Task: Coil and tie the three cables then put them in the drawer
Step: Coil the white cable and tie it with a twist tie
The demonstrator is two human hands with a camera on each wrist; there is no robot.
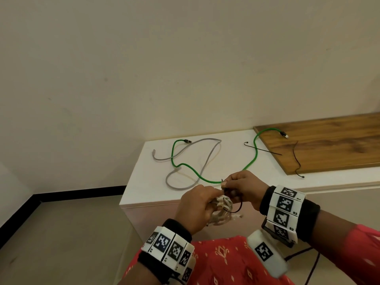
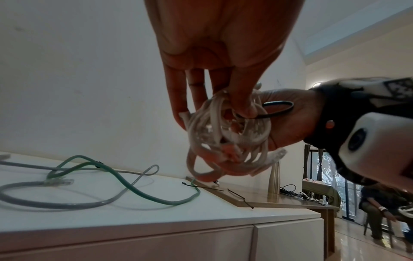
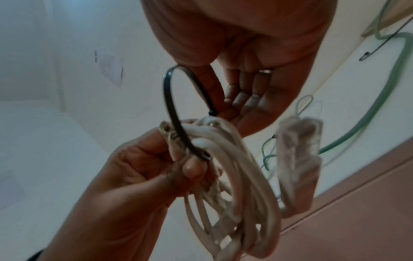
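Note:
My left hand [image 1: 202, 203] grips a coiled white cable [image 1: 222, 209] in front of the white cabinet. A black zip tie [image 3: 170, 98] loops around the coil [image 3: 234, 176]. My right hand [image 1: 229, 185] pinches the tie's end just above the bundle. In the left wrist view my left fingers [image 2: 178, 98] curl through the coil [image 2: 223, 139], with the tie loop [image 2: 277, 109] beside the thumb. A green cable [image 1: 186, 167] and a grey cable [image 1: 206, 161] lie loose and uncoiled on the cabinet top [image 1: 144, 182].
Two spare black zip ties [image 1: 264, 150] [image 1: 297, 159] lie by a wooden board [image 1: 333, 142] at the right of the cabinet top. Shut drawer fronts [image 2: 156, 243] run below the top. A wall stands behind, and floor lies to the left.

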